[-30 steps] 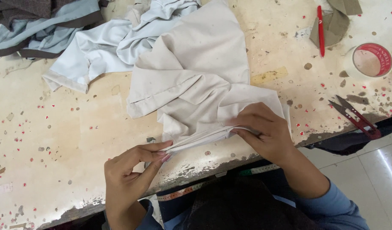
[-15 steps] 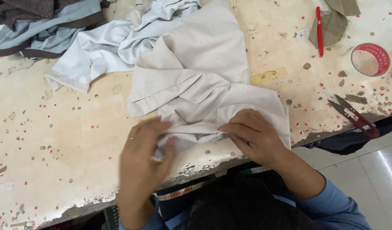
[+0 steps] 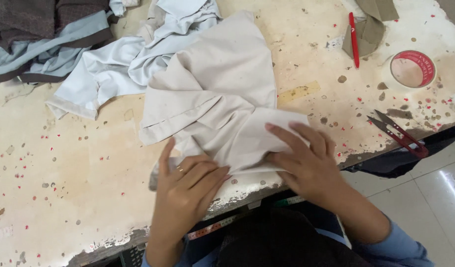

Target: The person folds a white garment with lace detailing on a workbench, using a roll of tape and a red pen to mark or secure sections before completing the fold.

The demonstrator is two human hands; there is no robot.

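Left hand (image 3: 188,185) and right hand (image 3: 304,158) lie open, flat on the beige cloth (image 3: 217,104); red thread snips (image 3: 398,133) at 3 o'clock; tape roll (image 3: 412,69) at 2; pale blue cloth (image 3: 123,64) at 11 on the desk (image 3: 64,163).

Both hands, left hand (image 3: 185,185) and right hand (image 3: 304,158), press flat on beige cloth (image 3: 217,106) at the worn table (image 3: 64,173) edge.

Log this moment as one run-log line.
left hand: flat on beige cloth | right hand: pressing folded edge | bench: pale blue cloth, red snips, tape roll, red pen
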